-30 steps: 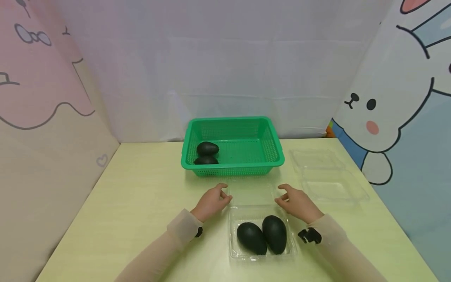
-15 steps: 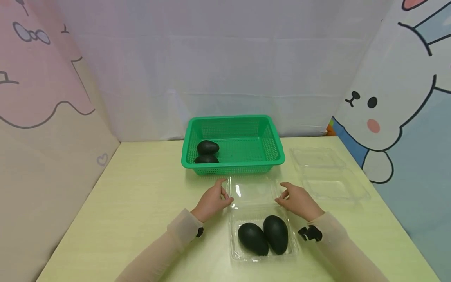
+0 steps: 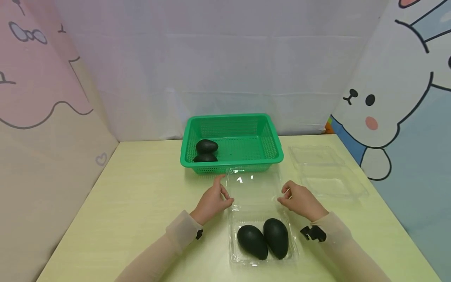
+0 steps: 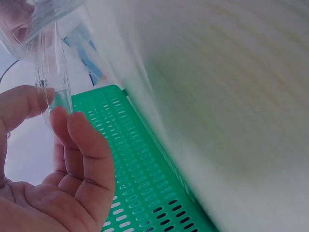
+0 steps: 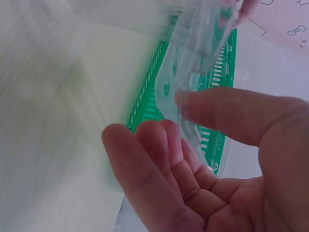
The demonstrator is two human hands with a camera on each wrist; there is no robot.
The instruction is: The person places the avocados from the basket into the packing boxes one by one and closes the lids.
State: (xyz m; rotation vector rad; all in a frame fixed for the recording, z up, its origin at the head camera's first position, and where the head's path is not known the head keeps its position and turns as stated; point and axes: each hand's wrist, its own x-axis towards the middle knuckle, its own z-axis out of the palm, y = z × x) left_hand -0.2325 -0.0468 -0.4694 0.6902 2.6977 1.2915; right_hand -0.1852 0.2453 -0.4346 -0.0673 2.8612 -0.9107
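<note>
A clear plastic clamshell box [image 3: 233, 250] lies open on the table, with two dark avocados [image 3: 252, 241] side by side in its base. Its raised lid [image 3: 253, 190] stands tilted at the back, between both hands. At the lid's left edge, my left hand [image 3: 212, 201] pinches the thin plastic between thumb and fingers, as the left wrist view shows. On the opposite edge, the thumb and curled fingers of my right hand [image 3: 301, 201] hold the rim. The right wrist view has that thumb [image 5: 217, 111] against the plastic.
Behind the lid stands a green plastic basket [image 3: 232, 167] with two more avocados [image 3: 207, 146] at its left. Another open clear box [image 3: 327, 184] lies at the right of the table [image 3: 134, 196]. White cloth [image 3: 218, 70] hangs along the back.
The lid has tilted upward, its far edge now reaching up in front of the basket. Both hands stay at its sides; the right fingers have curled in more.
</note>
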